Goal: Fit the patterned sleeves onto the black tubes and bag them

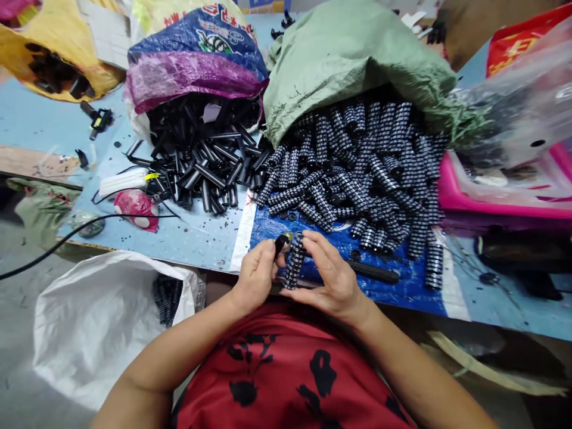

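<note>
Close to the table edge, my right hand [333, 277] grips a patterned black-and-silver cylinder [295, 262] by its two ends, thumb below and fingers at the top. My left hand [259, 271] is closed around a short black tube [280, 243], with a small yellowish end [288, 237] showing beside the cylinder's top. Whether the two parts touch I cannot tell. Beyond my hands lies a large heap of like patterned cylinders [353, 173], spilling from a green woven sack [357, 53]. To its left, plain black tubes [205, 161] spill from a purple and blue sack [196, 65].
A black rod [373, 271] lies on the blue sheet [322, 232] to the right. The pink tray [504, 202] stands further right. Below the table at left, a white sack [98, 322] holds some patterned cylinders. A black cable [89, 224] crosses the left side.
</note>
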Available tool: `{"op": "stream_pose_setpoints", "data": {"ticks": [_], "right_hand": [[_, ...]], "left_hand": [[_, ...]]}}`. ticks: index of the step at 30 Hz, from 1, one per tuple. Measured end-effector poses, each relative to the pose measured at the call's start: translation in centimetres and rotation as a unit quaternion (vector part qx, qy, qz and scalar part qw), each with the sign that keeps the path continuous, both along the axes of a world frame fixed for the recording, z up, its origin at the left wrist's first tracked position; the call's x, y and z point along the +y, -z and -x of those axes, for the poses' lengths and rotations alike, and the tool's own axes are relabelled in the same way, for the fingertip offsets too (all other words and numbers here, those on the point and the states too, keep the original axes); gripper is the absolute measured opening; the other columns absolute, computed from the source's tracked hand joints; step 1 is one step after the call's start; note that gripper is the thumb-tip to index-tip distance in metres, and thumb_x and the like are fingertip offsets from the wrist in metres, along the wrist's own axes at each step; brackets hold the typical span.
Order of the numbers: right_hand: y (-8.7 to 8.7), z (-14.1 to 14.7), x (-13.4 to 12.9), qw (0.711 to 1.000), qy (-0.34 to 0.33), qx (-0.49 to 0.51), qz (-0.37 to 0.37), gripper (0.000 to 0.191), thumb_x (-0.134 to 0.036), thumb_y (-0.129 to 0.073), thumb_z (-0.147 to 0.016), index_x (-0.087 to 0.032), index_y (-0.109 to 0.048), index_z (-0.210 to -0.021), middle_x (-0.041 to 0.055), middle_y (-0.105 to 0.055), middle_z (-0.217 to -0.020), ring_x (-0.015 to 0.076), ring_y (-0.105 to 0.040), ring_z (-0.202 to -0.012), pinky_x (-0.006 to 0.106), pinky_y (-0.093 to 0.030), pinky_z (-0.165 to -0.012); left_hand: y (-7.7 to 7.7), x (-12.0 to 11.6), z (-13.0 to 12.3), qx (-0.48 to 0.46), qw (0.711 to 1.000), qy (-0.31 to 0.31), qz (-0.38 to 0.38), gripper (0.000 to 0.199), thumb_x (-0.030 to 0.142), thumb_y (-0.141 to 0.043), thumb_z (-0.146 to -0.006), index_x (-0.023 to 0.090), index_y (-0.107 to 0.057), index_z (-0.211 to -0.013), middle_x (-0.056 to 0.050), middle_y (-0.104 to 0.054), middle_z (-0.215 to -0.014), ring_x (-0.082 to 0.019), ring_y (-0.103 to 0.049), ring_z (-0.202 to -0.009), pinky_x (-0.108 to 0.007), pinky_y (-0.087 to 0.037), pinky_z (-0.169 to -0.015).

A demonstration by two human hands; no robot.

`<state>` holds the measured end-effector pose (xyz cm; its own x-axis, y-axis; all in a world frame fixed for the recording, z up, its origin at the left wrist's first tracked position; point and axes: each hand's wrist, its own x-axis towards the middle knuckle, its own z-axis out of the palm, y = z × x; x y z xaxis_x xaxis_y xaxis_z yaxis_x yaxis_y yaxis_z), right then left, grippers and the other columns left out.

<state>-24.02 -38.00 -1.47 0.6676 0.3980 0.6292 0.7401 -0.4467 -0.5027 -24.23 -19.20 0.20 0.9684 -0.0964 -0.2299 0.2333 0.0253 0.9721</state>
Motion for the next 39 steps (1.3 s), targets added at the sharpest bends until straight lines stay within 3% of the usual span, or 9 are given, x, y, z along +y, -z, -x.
{"op": "stream_pose_setpoints", "data": {"ticks": [7, 16, 18, 21, 23, 26, 30, 36, 39], "right_hand": [[-0.2, 0.9, 0.5, 0.997, 0.044, -0.050, 0.038, 0.102, -0.040, -0.081, -0.085, -0.012, -0.025, -0.165, 0.0235, -0.048, -0.154, 0.0343, -0.054, -0.140, 0.048, -0.055, -0.112], [0.3, 0.4, 0.2, 0.998, 0.026, 0.003, 0.051, 0.112, -0.062, -0.080, -0.078, -0.009, -0.028, -0.162, 0.0266, -0.050, -0.151, 0.0369, -0.049, -0.144, 0.052, -0.049, -0.116], [0.8, 0.3, -0.6, 0.995, 0.060, 0.001, 0.077, 0.105, -0.063, -0.076, -0.082, -0.007, -0.032, -0.159, 0.0260, -0.054, -0.147, 0.0386, -0.049, -0.143, 0.056, -0.047, -0.116], [1.9, 0.7, -2.5, 0.969, 0.166, -0.007, 0.182, 0.054, -0.038, -0.073, -0.093, -0.011, -0.057, -0.136, 0.0177, -0.069, -0.124, 0.0341, -0.064, -0.119, 0.049, -0.054, -0.100], [2.4, 1.0, -3.6, 0.946, 0.205, -0.013, 0.252, 0.023, -0.025, -0.069, -0.095, -0.014, -0.065, -0.115, 0.0111, -0.072, -0.103, 0.0268, -0.067, -0.093, 0.040, -0.055, -0.082], [1.9, 1.0, -3.7, 0.948, 0.200, -0.034, 0.246, 0.017, -0.018, -0.063, -0.097, -0.010, -0.065, -0.112, 0.0111, -0.071, -0.095, 0.0222, -0.064, -0.082, 0.034, -0.053, -0.074], [0.2, 0.0, -1.8, 0.970, 0.193, -0.064, 0.131, 0.023, -0.010, -0.057, -0.098, -0.011, -0.061, -0.120, 0.0111, -0.071, -0.100, 0.0190, -0.066, -0.087, 0.029, -0.053, -0.082], [-1.0, -1.3, 0.4, 0.953, 0.165, -0.051, 0.250, 0.017, -0.019, -0.060, -0.100, -0.011, -0.066, -0.113, 0.0062, -0.068, -0.081, 0.0176, -0.062, -0.070, 0.030, -0.048, -0.066], [-1.5, -0.8, 0.6, 0.974, 0.136, -0.084, 0.158, 0.027, -0.015, -0.058, -0.099, -0.009, -0.062, -0.125, 0.0114, -0.072, -0.097, 0.0192, -0.066, -0.083, 0.029, -0.052, -0.076]], "left_hand": [[-0.6, -0.7, 0.0, 0.056, 0.989, -0.013, 0.133, 0.040, 0.053, -0.077, -0.086, 0.017, -0.075, -0.103, -0.003, -0.069, -0.093, -0.014, -0.059, -0.085, -0.026, -0.048, -0.084], [-0.4, 0.7, -1.5, 0.240, 0.939, 0.076, 0.234, 0.052, 0.052, -0.089, -0.069, 0.017, -0.066, -0.099, -0.004, -0.071, -0.081, -0.018, -0.067, -0.069, -0.033, -0.056, -0.069], [0.4, 1.2, -1.8, 0.169, 0.968, 0.054, 0.177, 0.048, 0.052, -0.085, -0.073, 0.018, -0.065, -0.099, -0.003, -0.070, -0.080, -0.016, -0.066, -0.068, -0.031, -0.054, -0.069], [1.4, 3.2, -3.0, -0.047, 0.996, 0.039, -0.068, 0.032, 0.044, -0.076, -0.084, 0.018, -0.069, -0.102, -0.005, -0.072, -0.090, -0.017, -0.065, -0.079, -0.031, -0.051, -0.078], [1.6, 4.7, -4.1, -0.146, 0.952, 0.069, -0.258, 0.023, 0.036, -0.074, -0.086, 0.018, -0.073, -0.100, -0.007, -0.073, -0.095, -0.020, -0.065, -0.089, -0.034, -0.048, -0.085], [1.1, 6.2, -6.0, -0.150, 0.880, 0.160, -0.422, 0.020, 0.036, -0.078, -0.083, 0.019, -0.075, -0.094, -0.007, -0.072, -0.093, -0.023, -0.063, -0.090, -0.034, -0.044, -0.082], [0.6, 6.5, -7.6, -0.046, 0.884, 0.232, -0.403, 0.031, 0.045, -0.084, -0.074, 0.019, -0.074, -0.084, 0.000, -0.063, -0.072, -0.016, -0.054, -0.068, -0.028, -0.035, -0.064], [1.4, 6.2, -8.6, -0.013, 0.913, 0.220, -0.344, 0.038, 0.046, -0.087, -0.066, 0.018, -0.063, -0.076, 0.005, -0.049, -0.061, -0.011, -0.040, -0.059, -0.027, -0.026, -0.059], [1.1, 6.2, -9.4, -0.015, 0.901, 0.249, -0.355, 0.040, 0.041, -0.088, -0.062, 0.018, -0.056, -0.068, 0.006, -0.046, -0.060, -0.012, -0.038, -0.060, -0.027, -0.024, -0.060]]}}
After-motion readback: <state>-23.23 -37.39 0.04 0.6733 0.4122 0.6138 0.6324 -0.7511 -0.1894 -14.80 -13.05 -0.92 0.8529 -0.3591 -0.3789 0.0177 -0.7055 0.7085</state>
